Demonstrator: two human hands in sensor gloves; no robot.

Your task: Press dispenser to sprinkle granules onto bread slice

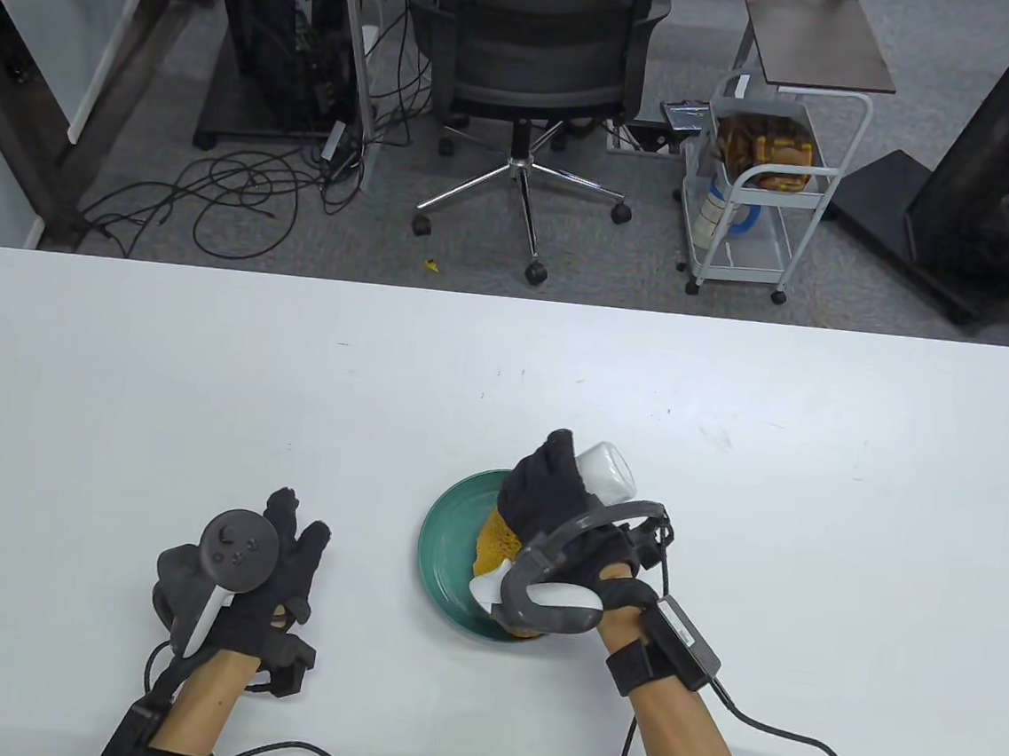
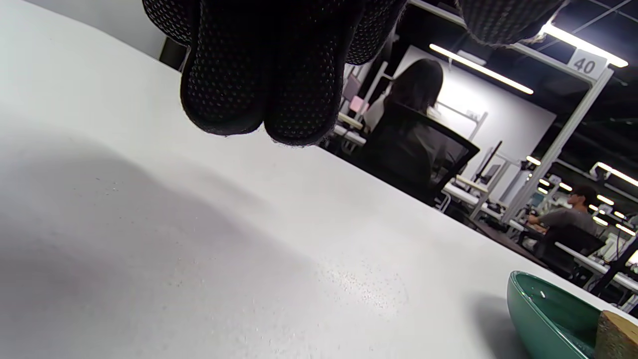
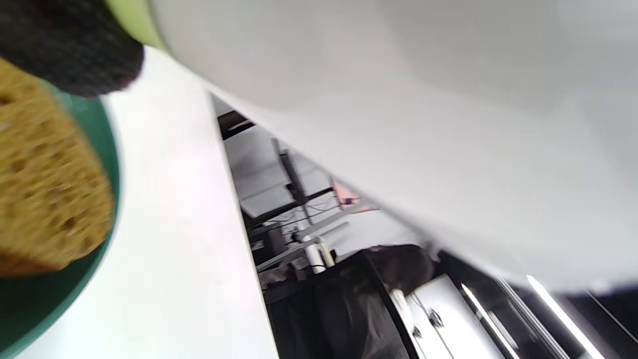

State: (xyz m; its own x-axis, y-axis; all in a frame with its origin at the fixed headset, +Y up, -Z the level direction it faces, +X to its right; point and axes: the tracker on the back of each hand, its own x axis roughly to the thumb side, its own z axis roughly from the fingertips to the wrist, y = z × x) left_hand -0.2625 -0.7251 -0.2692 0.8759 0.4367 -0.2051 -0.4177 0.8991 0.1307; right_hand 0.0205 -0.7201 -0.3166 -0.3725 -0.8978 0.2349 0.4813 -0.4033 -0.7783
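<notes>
My right hand (image 1: 558, 512) grips white dispenser (image 1: 607, 473), tipped above bread slice (image 1: 497, 542) on green plate (image 1: 443, 550). My left hand (image 1: 250, 563) lies flat, fingers apart, left of plate. Wide bare table (image 1: 856, 519) beyond plate.

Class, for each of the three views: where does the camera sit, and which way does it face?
Table view: overhead, looking down; both hands, left hand flat, right hand gripping the dispenser.
Left wrist view: low over the table, looking past fingertips.
Right wrist view: tilted, beside the dispenser.
All share the green plate and bread.
</notes>
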